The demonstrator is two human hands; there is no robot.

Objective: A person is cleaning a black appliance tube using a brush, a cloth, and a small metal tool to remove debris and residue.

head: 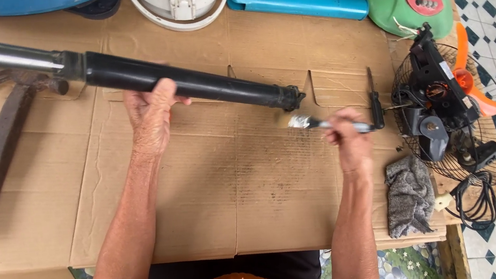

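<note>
Gripping the black tube (pixel 191 84) in our closed left hand (pixel 149 115), we keep its 3 o'clock end raised for the small brush (pixel 328 124) pinched in our right hand (pixel 350 137).

Both bare forearms reach forward, the left hand (pixel 150 117) curled shut with knuckles up, the right hand (pixel 348 135) pinched closed, wrist bent slightly inward.
</note>
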